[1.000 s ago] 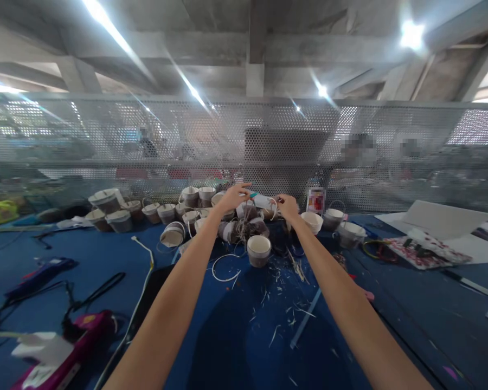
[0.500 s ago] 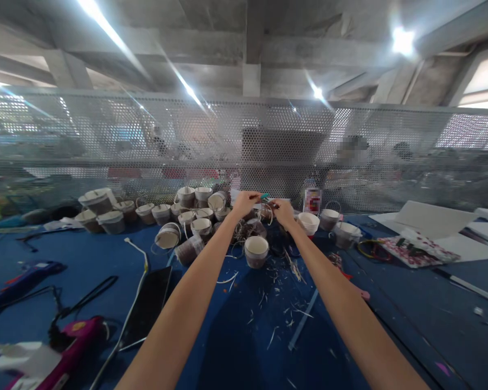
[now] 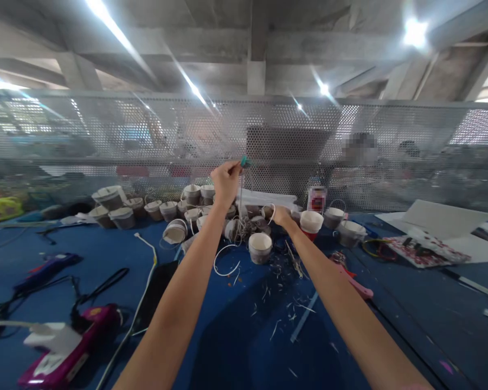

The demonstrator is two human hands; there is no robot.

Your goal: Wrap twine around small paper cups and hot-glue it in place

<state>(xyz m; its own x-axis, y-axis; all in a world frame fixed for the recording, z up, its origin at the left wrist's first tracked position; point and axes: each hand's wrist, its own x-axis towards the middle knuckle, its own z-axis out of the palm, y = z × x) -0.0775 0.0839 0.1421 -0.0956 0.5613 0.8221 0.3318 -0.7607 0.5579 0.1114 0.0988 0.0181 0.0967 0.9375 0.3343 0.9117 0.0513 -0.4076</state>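
Note:
Raised above the rows of cups, my left hand (image 3: 228, 181) pinches a small teal piece (image 3: 245, 161); thin strands hang below it toward the table. My right hand (image 3: 282, 215) stays low behind the tabletop clutter, its fingers curled and partly hidden, so what they hold is unclear. A white curved cord (image 3: 273, 212) stands beside those fingertips. Between my arms sits a small grey-and-white bucket-shaped cup (image 3: 260, 249), upright, with a tangle of brown strands (image 3: 246, 230) behind it. A stack of white cups (image 3: 311, 221) is just right of my right hand.
Several small handled buckets (image 3: 122, 218) line the left and back. At left lie a blue glue gun (image 3: 49, 271), a magenta power strip (image 3: 71, 346) and a dark phone (image 3: 156, 292). Pink-handled scissors (image 3: 353, 281), a patterned bag (image 3: 427, 252) and cardboard (image 3: 447, 219) lie at right.
My left hand has risen and shifted left with the teal piece, away from my right hand. My right hand has dropped slightly. A white cord loop now shows left of the front cup.

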